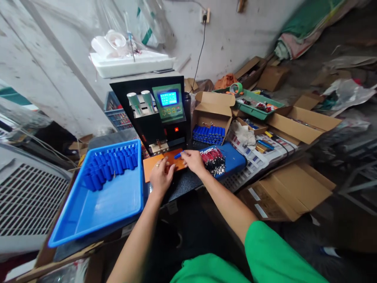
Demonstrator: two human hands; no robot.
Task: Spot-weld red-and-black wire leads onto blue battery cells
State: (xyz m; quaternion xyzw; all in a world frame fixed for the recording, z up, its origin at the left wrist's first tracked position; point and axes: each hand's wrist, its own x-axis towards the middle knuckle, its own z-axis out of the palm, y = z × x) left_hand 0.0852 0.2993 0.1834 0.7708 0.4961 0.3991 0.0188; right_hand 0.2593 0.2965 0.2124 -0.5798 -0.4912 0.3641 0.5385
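My right hand [192, 160] pinches a blue cylindrical battery cell [178, 155] by its right end, just above an orange board [149, 167]. On the left part of that board rests my left hand [161, 173], its fingers curled together; what they hold, if anything, is too small to make out. Both hands are in front of a black spot-welding machine [173, 135] with a lit blue display [168, 98]. Its copper-coloured electrode pins [159, 144] stick out just beyond my left fingertips. Right of my right hand, a bundle of red and black wires [215, 159] lies on a blue surface [234, 159].
A blue tray [108, 212] at the left holds many blue cells [103, 171]. Behind the wires, an open cardboard box [213, 114] contains more blue cells. A green tray [259, 112] and cardboard boxes [306, 129] crowd the right. White foam [132, 65] sits atop the machine.
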